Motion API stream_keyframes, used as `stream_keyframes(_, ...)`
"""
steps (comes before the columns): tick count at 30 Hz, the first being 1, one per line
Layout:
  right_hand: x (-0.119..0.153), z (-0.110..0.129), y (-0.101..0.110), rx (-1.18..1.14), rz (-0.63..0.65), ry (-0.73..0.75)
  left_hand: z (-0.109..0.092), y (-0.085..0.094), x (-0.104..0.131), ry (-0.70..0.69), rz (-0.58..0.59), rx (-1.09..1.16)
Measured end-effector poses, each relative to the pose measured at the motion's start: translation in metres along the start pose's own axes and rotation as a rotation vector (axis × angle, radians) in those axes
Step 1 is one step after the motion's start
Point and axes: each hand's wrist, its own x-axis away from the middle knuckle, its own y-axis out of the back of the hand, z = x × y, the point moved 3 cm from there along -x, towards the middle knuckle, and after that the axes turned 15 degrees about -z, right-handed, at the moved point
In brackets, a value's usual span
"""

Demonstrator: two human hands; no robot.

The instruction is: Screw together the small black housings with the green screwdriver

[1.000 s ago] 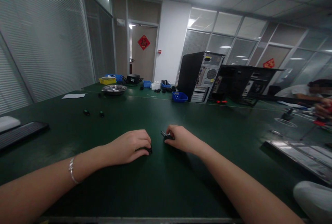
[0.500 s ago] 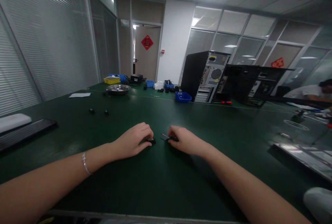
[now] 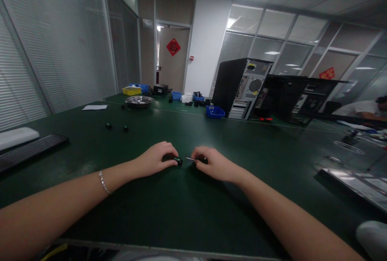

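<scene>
Near the middle of the green table point(image 3: 145, 212), my left hand point(image 3: 159, 158) has its thumb and fingers around a small black part point(image 3: 178, 160) with a greenish top. Facing it from the right, my right hand point(image 3: 210, 162) is closed on a small tool point(image 3: 190, 159) whose thin metal tip points left at the black part. A short gap separates the tip from the part. The tool's dark body is mostly hidden by my fingers. Two similar small black parts point(image 3: 109, 126) point(image 3: 125, 128) lie farther back on the left.
A keyboard point(image 3: 33, 152) lies at the left edge, a metal bowl point(image 3: 139, 101) and yellow bin point(image 3: 132, 90) at the back left. Blue bins point(image 3: 215, 111) and a computer tower point(image 3: 232, 87) stand at the back. A person point(image 3: 363, 109) leans over the table at far right.
The view has shifted slightly. My left fingers have loosened a little, and more of the black part shows. The tool in my right hand has turned slightly, its tip lying more level.
</scene>
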Motion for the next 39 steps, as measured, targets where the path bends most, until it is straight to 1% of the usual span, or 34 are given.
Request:
stream_keyframes(6, 0.001, 0.007, -0.002, 0.010, 0.011, 0.035, -0.004, -0.001, 0.001, -0.005, -0.003, 0.012)
stream_keyframes(14, 0.000, 0.014, -0.002, 0.031, -0.007, 0.028, -0.009, -0.010, -0.002, 0.013, -0.016, 0.034)
stream_keyframes(20, 0.000, 0.015, -0.006, 0.000, -0.047, 0.033, -0.015, -0.006, -0.003, 0.062, -0.041, 0.099)
stream_keyframes(31, 0.000, 0.018, -0.012, -0.009, -0.119, 0.039, -0.008, -0.007, -0.001, 0.182, -0.070, 0.188)
stream_keyframes(39, -0.001, 0.015, -0.017, -0.004, -0.156, 0.058, -0.006, -0.006, -0.002, 0.237, -0.091, 0.227)
